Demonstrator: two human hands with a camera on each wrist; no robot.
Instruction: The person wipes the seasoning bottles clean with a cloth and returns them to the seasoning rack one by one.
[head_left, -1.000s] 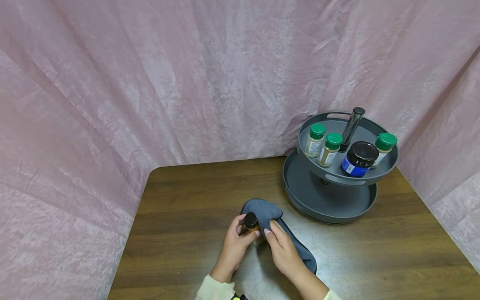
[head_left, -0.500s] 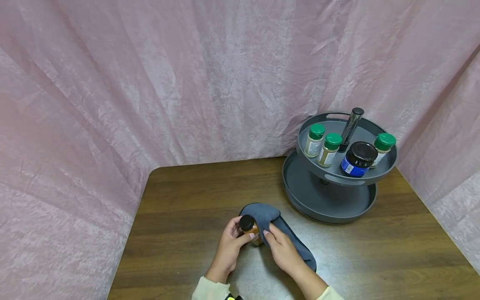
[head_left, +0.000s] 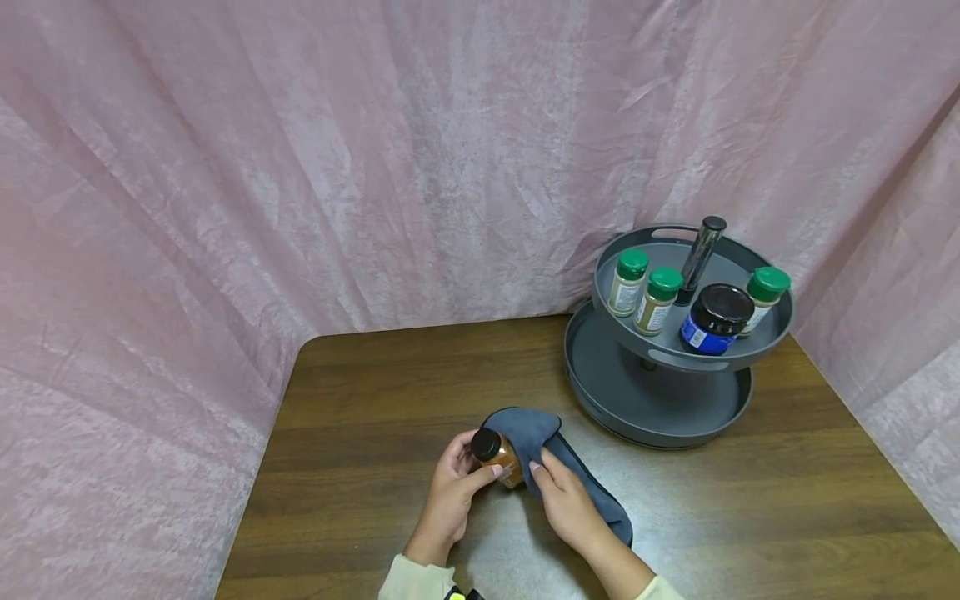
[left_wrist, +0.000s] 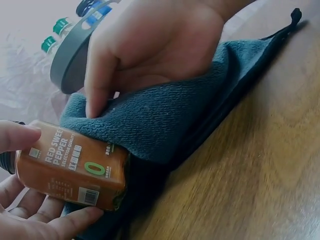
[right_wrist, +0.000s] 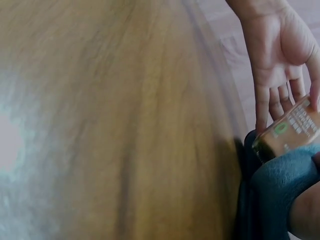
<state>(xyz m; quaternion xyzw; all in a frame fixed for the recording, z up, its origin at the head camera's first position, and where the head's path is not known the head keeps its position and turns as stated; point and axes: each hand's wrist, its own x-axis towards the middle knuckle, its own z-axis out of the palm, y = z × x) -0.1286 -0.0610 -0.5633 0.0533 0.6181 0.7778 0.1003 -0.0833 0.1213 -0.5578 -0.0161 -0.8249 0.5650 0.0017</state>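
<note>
A spice jar of red sweet pepper (left_wrist: 75, 167), with orange-brown contents and a black cap, is held tilted by my left hand (head_left: 450, 492). In the left wrist view its thumb lies on the label side and the fingers support it from below. My right hand (head_left: 570, 504) pinches a blue-grey cloth (head_left: 528, 427) and holds it against the jar. The cloth (left_wrist: 150, 120) covers part of the jar's upper side, and a long fold of it trails right across the table. In the right wrist view the jar (right_wrist: 290, 127) shows between the left fingers and the cloth.
A two-tier grey turntable rack (head_left: 660, 417) stands at the back right of the wooden table (head_left: 390, 400). Its upper tier bears several green-capped spice jars (head_left: 658, 300), a black-lidded jar with a blue label (head_left: 716, 321) and a clear central post (head_left: 701, 258). Pink curtains (head_left: 450, 167) hang behind.
My left hand has shifted slightly left and tilted the jar, so its cap points more to the left and more of its body shows beside the cloth. The right hand stays nearly in place.
</note>
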